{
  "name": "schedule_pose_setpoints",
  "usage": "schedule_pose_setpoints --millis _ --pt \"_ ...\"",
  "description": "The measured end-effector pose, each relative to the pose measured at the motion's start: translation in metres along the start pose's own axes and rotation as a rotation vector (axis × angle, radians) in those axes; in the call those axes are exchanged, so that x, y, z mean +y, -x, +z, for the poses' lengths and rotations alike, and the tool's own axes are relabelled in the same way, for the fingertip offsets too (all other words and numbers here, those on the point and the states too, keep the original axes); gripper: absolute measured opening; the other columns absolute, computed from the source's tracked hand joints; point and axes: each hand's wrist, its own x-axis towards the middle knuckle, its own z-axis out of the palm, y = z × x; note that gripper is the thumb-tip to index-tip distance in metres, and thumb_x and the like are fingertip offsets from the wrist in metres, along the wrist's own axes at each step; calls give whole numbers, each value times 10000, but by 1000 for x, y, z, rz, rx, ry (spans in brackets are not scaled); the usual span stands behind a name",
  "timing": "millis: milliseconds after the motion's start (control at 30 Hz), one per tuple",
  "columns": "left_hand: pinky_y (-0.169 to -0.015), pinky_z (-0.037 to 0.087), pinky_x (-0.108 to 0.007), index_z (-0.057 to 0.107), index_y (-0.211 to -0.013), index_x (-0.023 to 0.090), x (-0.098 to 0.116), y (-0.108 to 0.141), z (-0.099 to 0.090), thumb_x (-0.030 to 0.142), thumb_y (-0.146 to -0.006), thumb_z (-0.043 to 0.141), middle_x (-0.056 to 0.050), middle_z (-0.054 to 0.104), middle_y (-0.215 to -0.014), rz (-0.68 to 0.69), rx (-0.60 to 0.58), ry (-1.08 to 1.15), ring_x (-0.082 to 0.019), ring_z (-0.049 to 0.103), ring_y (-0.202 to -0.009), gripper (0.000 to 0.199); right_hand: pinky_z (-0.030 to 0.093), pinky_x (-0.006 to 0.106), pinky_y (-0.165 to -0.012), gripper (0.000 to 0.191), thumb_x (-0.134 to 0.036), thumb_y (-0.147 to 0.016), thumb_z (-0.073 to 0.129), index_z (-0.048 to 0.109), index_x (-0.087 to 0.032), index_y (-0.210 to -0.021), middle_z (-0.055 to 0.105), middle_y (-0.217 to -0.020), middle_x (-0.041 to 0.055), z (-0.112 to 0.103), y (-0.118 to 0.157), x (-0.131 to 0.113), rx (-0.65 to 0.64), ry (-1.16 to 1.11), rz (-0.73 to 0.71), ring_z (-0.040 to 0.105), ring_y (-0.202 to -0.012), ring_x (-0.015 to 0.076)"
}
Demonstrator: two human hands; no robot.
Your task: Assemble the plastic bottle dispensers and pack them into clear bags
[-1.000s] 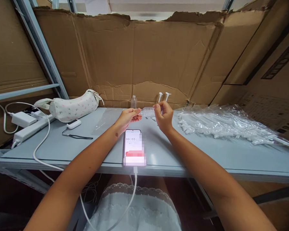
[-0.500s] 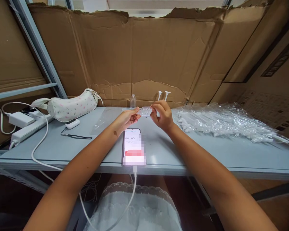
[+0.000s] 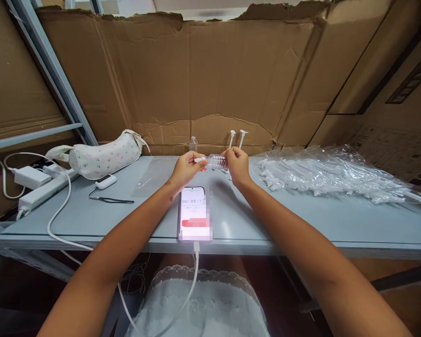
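Observation:
A clear ribbed bottle (image 3: 216, 162) lies sideways in the air between my hands, above the shelf top. My right hand (image 3: 237, 164) is closed round its right end. My left hand (image 3: 185, 169) pinches a small white piece (image 3: 200, 160) at the bottle's left end; whether that piece is joined to the bottle I cannot tell. Behind my left hand stands another clear bottle (image 3: 192, 143). Two white pump heads with stems (image 3: 243, 136) stand upright behind my right hand, their lower parts hidden. A lit phone (image 3: 195, 214) lies below my hands.
On the right lies a clear plastic bag (image 3: 319, 175) of white parts. A floral pouch (image 3: 107, 153), a small white device (image 3: 105, 181) with a strap and a power strip (image 3: 44, 189) are at the left. A flat plastic bag (image 3: 154, 175) lies left of my left hand. Cardboard (image 3: 154, 75) stands behind.
My left hand has shifted slightly left and now shows a white piece in its fingers. My right hand has wrapped round the bottle's right end, and the bottle has moved slightly right.

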Motion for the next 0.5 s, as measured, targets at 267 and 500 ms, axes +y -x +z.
schedule_pose_setpoints --millis 267,500 --pt "-846 443 -308 624 -931 187 10 6 -10 212 -812 631 -58 683 -991 274 -115 -546 -183 617 -916 122 291 212 -356 103 -186 -733 482 441 -199 -639 457 -518 -34 -3 -6 -3 -147 -146 364 412 -394 88" --pt "-958 385 -354 615 -947 205 10 5 -10 92 -860 456 -86 637 -1097 516 -292 -774 -218 564 -1055 214 236 215 -315 128 -235 -840 449 493 -179 -734 538 -514 7 -9 -10 -13 -279 -44 522 522 -371 140"
